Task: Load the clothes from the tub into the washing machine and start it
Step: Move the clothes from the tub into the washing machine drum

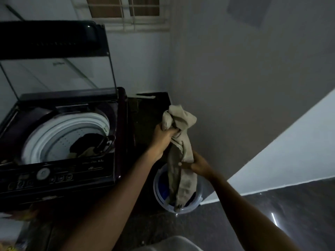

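Note:
A beige garment (pixel 181 142) hangs above the pale blue tub (pixel 197 201) on the floor, its lower end still trailing inside. My left hand (pixel 163 138) grips its bunched top, and my right hand (pixel 197 163) clasps it lower down. Blue cloth (pixel 163 189) remains in the tub. To the left stands the dark top-load washing machine (pixel 116 127) with its glass lid (pixel 58 73) raised. Dark and tan clothes (pixel 88 145) lie inside the white drum (pixel 54 134).
The machine's control panel (pixel 43 175) with a round dial and buttons faces me. A dark ledge (pixel 150 104) sits between machine and wall. Grey walls close in on the right, a window (pixel 126 8) is above, and a pale object (pixel 168 244) lies at the bottom edge.

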